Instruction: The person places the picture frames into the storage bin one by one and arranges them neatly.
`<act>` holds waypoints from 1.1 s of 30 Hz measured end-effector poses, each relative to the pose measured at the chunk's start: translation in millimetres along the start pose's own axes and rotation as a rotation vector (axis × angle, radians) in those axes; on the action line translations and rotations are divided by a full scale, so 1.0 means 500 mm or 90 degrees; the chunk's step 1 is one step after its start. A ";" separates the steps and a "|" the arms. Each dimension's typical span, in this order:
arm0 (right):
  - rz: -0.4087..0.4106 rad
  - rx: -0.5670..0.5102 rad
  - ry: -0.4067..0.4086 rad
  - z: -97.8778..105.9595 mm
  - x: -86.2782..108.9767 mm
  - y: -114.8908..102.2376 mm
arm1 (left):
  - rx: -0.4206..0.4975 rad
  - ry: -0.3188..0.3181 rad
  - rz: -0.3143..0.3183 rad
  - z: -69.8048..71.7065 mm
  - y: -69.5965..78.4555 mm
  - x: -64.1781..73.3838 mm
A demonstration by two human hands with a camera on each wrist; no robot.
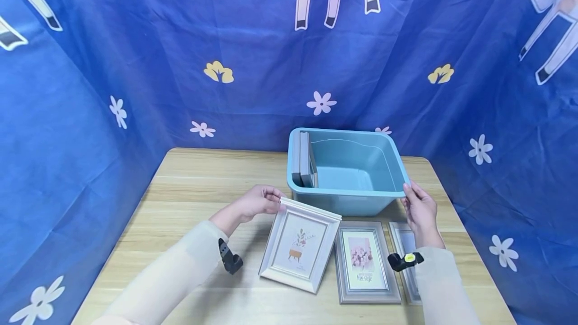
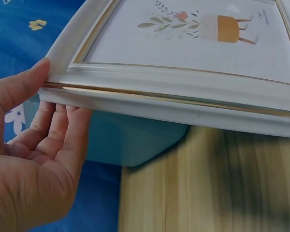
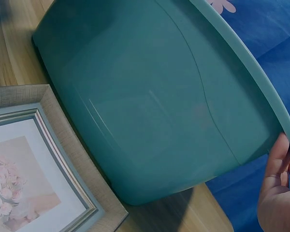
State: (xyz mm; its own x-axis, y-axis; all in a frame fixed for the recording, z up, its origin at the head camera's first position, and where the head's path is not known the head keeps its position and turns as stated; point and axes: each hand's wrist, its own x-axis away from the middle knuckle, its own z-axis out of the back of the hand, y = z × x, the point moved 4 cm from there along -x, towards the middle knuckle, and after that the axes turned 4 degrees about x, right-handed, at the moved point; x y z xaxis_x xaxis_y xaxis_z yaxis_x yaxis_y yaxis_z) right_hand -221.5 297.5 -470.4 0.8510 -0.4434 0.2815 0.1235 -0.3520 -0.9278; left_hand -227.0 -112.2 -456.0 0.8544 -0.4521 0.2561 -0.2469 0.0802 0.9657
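Note:
My left hand [image 1: 258,201] pinches a white picture frame [image 1: 300,245] by its upper left corner, thumb on the front and fingers behind. The frame shows a plant in an orange pot and is tilted up over the table; in the left wrist view its white edge [image 2: 183,104] crosses the picture. My right hand [image 1: 421,208] grips the front right corner of a blue plastic bin [image 1: 347,203], thumb and fingers at the rim [image 3: 261,79]. Several dark frames [image 1: 301,159] stand on edge against the bin's left wall.
A grey-brown frame [image 1: 340,265] with a pink flower picture lies on the wooden table [image 1: 217,179] before the bin. Right of it another pale frame [image 1: 397,229] lies partly under my right forearm. Blue patterned cloth [image 1: 271,89] hangs behind and on both sides.

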 end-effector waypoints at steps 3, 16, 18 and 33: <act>0.003 -0.009 -0.001 0.000 0.000 -0.001 | -0.006 0.008 -0.013 0.000 0.009 0.003; -0.001 -0.010 0.002 0.000 0.000 0.002 | -0.016 0.043 -0.078 -0.014 0.065 0.016; -0.001 -0.010 0.002 0.001 0.000 0.002 | 0.002 0.043 -0.091 -0.020 0.077 0.017; 0.002 -0.025 0.004 0.001 -0.001 0.003 | 0.098 0.077 -0.165 -0.082 0.200 0.013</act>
State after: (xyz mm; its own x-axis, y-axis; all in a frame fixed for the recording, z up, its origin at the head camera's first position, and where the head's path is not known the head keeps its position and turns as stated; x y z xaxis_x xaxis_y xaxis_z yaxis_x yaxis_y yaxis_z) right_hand -221.4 297.7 -471.9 0.8484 -0.4496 0.2795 0.1004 -0.3817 -0.9188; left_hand -227.5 -70.6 -356.1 0.9438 -0.3301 0.0155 -0.0732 -0.1631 0.9839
